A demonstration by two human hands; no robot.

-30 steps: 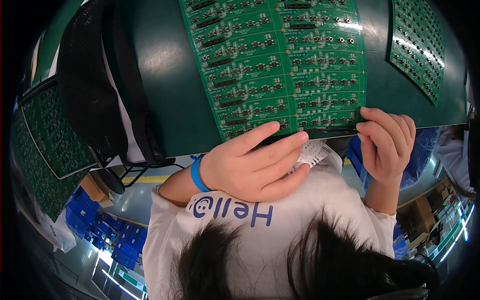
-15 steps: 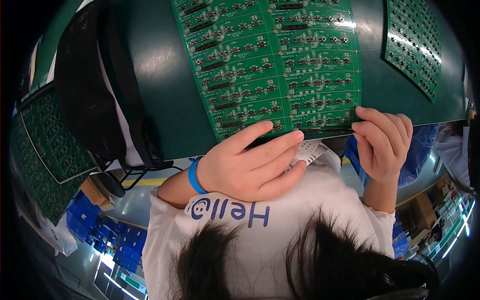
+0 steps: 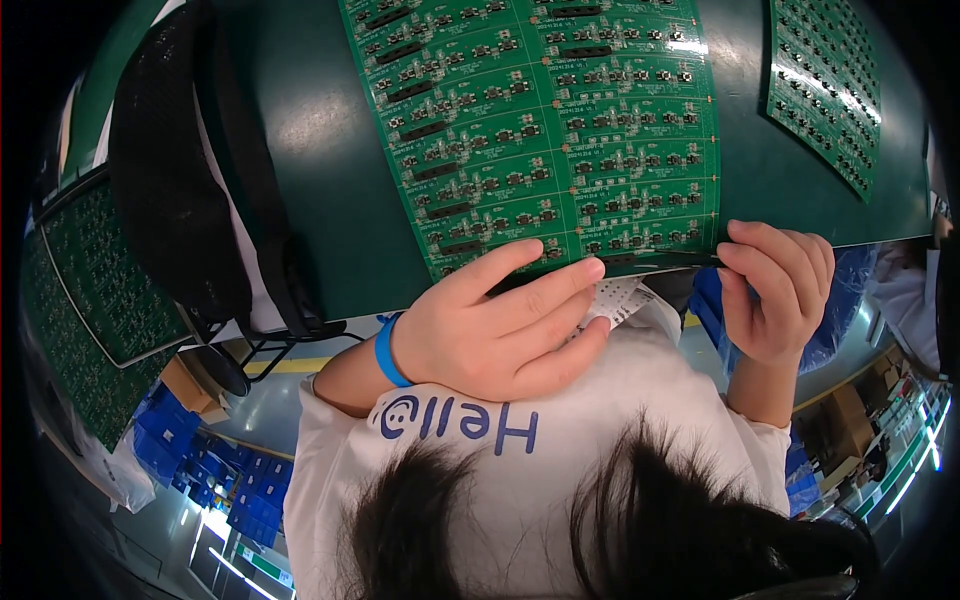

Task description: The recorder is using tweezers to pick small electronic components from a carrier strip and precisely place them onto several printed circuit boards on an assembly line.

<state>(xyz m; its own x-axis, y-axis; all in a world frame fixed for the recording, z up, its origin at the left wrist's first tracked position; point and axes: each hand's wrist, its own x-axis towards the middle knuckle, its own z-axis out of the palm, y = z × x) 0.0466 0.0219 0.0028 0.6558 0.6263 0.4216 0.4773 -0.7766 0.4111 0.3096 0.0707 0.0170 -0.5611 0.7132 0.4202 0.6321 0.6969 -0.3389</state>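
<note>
A large green circuit board panel (image 3: pixel 548 150) lies on the dark green tabletop, its rows filled with small components. Long black parts (image 3: pixel 436 172) sit along its left column and in the top rows of its right column. My left hand (image 3: pixel 495 335), wearing a blue wristband, rests at the panel's near edge with its fingers stretched and apart; what lies beneath them is hidden. Between the thumb and fingers of my right hand (image 3: pixel 775 295) are slim black tweezers (image 3: pixel 685 259), pointing left along the lowest row. A small black part (image 3: pixel 620 260) lies by their tips.
Another green board panel (image 3: pixel 825 90) lies at the far right of the table. A black mesh-like bag or cover (image 3: pixel 180 160) stands on the left, beside more stacked green panels (image 3: pixel 110 270). Blue bins (image 3: pixel 255 490) and a cardboard box (image 3: pixel 190 385) are beyond the table at lower left.
My right hand and the tweezers have shifted slightly right, and the tweezer tips now look spread beside the small black part. The panel has moved slightly; my left hand stays nearly still.
</note>
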